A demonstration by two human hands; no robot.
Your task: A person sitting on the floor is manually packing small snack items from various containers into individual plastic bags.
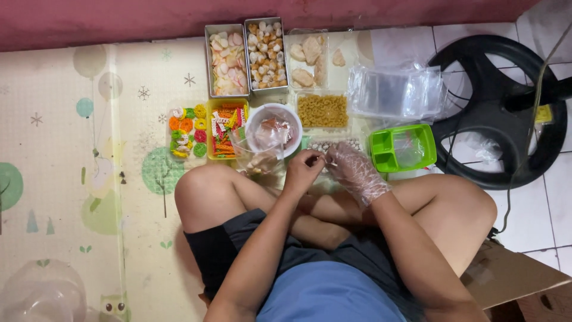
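Soft, even indoor light fills the frame, with no hard shadows; only faint shade lies under the knees at centre. The plastic bags upper right catch mild glare, as does the glove on the right hand. The image is fairly sharp, slightly soft and stretched toward the lower corners.

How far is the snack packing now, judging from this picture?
Done: a filled clear bag leans by the white bowl. In hand: the left hand and gloved right hand meet over something small. Left: full snack trays and a pile of empty bags.
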